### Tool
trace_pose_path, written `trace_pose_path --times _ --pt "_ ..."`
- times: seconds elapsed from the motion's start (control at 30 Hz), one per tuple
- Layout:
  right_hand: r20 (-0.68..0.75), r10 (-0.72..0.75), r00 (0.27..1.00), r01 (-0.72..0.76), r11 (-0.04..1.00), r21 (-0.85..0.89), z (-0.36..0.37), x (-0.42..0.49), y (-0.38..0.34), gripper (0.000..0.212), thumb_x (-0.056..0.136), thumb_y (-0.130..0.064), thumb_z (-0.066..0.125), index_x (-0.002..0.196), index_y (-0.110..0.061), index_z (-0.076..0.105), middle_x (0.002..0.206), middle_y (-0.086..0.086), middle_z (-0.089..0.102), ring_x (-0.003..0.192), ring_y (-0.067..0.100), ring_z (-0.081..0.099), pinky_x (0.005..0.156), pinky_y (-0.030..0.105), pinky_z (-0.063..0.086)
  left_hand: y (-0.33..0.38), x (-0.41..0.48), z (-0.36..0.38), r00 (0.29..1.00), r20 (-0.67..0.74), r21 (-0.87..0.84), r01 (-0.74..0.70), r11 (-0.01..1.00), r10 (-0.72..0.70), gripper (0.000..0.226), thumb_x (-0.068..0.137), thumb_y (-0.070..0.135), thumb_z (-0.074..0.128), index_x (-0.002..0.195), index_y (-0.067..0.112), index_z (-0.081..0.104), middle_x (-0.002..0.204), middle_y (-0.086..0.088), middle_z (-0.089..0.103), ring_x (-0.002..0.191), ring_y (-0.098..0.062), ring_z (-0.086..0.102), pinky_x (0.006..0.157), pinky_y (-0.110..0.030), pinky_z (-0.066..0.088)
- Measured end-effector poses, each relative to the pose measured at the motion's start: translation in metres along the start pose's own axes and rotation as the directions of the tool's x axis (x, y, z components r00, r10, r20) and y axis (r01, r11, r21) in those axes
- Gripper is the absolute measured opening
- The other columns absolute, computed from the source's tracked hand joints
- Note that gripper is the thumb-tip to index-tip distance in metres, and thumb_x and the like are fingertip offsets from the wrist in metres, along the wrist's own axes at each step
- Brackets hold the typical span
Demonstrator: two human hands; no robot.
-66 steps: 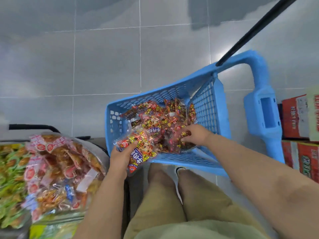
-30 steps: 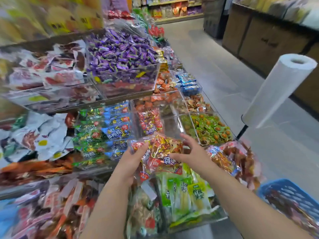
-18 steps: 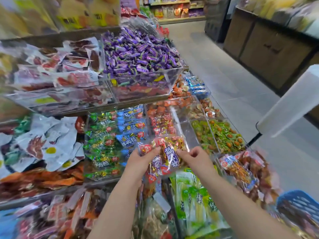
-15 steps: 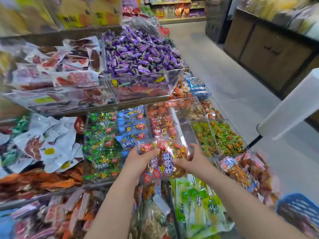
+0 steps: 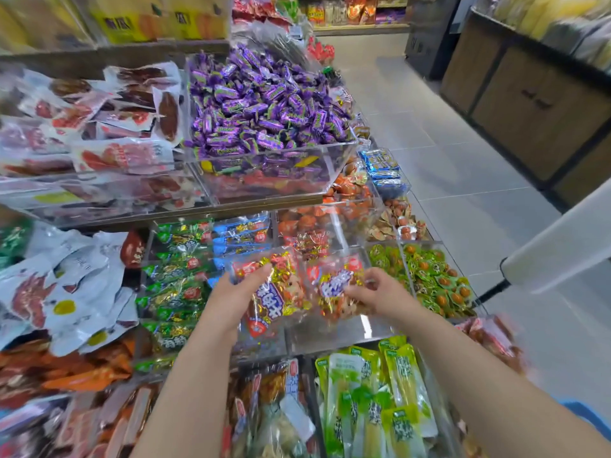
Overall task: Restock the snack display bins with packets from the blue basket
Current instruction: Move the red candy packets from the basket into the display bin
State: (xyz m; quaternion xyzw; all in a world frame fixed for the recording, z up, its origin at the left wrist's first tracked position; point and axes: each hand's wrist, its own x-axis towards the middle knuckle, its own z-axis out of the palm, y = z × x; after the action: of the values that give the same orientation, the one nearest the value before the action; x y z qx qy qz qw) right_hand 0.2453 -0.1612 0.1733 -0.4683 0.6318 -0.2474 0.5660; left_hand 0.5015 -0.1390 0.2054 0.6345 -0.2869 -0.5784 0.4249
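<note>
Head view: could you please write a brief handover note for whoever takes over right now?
Left grip holds a red-and-yellow packet; right grip holds a second packet.
Both hang over the nearly empty clear bin in the middle row.
Blue basket shows only at the lower right edge, contents unseen.
Done: packets are at the bin. Left: release them there, then fetch more.

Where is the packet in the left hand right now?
Head view, centre: the left hand holds the red-and-yellow packet over a clear bin, right of the green packets and beside a second packet in the right hand.
</note>
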Motion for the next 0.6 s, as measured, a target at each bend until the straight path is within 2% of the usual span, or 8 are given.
trace_pose_path --times 0.07,0.1,0.2,0.3,0.37,0.43,0.53,0.6 --pt "-0.057 0.091 0.994 -0.074 0.963 0.259 0.004 0.021 0.003 0.043 0.078 -0.026 0.075 0.11 -0.011 0.05 0.103 0.008 0.057 0.082 0.016 0.061 0.065 0.028 0.056 0.007 0.01 -0.004 0.998 -0.052 -0.063 -0.022 0.998 0.019 0.097 0.055 0.058 0.084 0.133 0.015 0.047 0.128 0.004 0.06 0.118 -0.02 0.055 0.103 -0.041 0.041" --pt "-0.084 0.117 0.99 -0.084 0.942 0.326 0.008 0.031 0.003 0.039 0.08 -0.021 0.075 0.107 -0.01 0.049 0.097 0.007 0.058 0.078 0.015 0.061 0.059 0.026 0.055 0.011 0.014 -0.006 0.996 -0.082 -0.084 -0.031 0.996 0.024 0.084 0.063 0.052 0.083 0.129 0.014 0.048 0.121 0.006 0.062 0.117 -0.02 0.055 0.104 -0.043 0.04" --pt "-0.187 0.145 0.972 -0.093 0.962 0.258 0.028 0.063 0.01 0.027 0.084 -0.013 0.07 0.094 -0.015 0.045 0.083 0.001 0.058 0.067 0.008 0.057 0.049 0.022 0.048 0.016 0.025 -0.012 0.993 -0.117 -0.1 -0.033 0.994 0.021 0.033 0.076 0.037 0.078 0.099 0.023 0.059 0.096 -0.002 0.075 0.099 -0.027 0.068 0.095 -0.054 0.05" --pt "-0.173 0.17 0.97 -0.134 0.971 0.199 0.052 0.093 0.024 0.025 0.085 -0.005 0.066 0.099 -0.008 0.046 0.102 0.019 0.06 0.07 0.015 0.059 0.051 0.025 0.053 0.017 0.029 -0.016 0.994 -0.109 -0.1 -0.019 0.995 0.008 0.03 0.078 0.035 0.077 0.101 0.025 0.061 0.09 -0.004 0.076 0.088 -0.027 0.072 0.083 -0.049 0.056" --pt "-0.196 0.154 0.969 -0.168 0.984 -0.057 0.064 0.11 0.035 0.05 0.081 -0.019 0.073 0.116 -0.002 0.042 0.118 0.02 0.056 0.093 0.026 0.061 0.078 0.032 0.055 0.015 0.031 -0.019 0.994 -0.106 -0.112 -0.014 0.994 0.002 0.03 0.077 0.035 0.076 0.101 0.024 0.061 0.087 -0.002 0.076 0.08 -0.022 0.074 0.068 -0.038 0.058" --pt "-0.211 0.175 0.962 -0.238 0.914 -0.328 0.071 0.117 0.041 0.086 0.066 -0.038 0.084 0.127 -0.005 0.034 0.13 0.016 0.046 0.119 0.032 0.048 0.1 0.039 0.043 0.014 0.031 -0.02 0.994 -0.113 -0.133 -0.016 0.991 0.001 0.023 0.078 0.033 0.075 0.095 0.026 0.061 0.083 0.0 0.076 0.073 -0.018 0.074 0.054 -0.03 0.056" --pt "-0.132 0.251 0.959 -0.28 0.915 -0.29 0.078 0.109 0.047 0.13 0.049 -0.031 0.093 0.145 -0.015 0.007 0.146 0.013 0.025 0.132 0.032 0.035 0.108 0.04 0.035 0.012 0.032 -0.022 0.993 -0.12 -0.166 -0.018 0.986 -0.002 0.018 0.08 0.03 0.073 0.09 0.025 0.06 0.078 0.0 0.076 0.065 -0.015 0.073 0.046 -0.026 0.054" --pt "-0.083 0.221 0.972 -0.236 0.924 -0.3 0.08 0.111 0.058 0.137 0.052 -0.021 0.091 0.149 -0.022 -0.006 0.152 0.011 0.017 0.135 0.032 0.03 0.108 0.04 0.031 0.011 0.032 -0.022 0.994 -0.114 -0.189 -0.023 0.982 0.001 0.023 0.076 0.032 0.075 0.089 0.025 0.057 0.075 0.002 0.076 0.064 -0.014 0.073 0.045 -0.026 0.054"
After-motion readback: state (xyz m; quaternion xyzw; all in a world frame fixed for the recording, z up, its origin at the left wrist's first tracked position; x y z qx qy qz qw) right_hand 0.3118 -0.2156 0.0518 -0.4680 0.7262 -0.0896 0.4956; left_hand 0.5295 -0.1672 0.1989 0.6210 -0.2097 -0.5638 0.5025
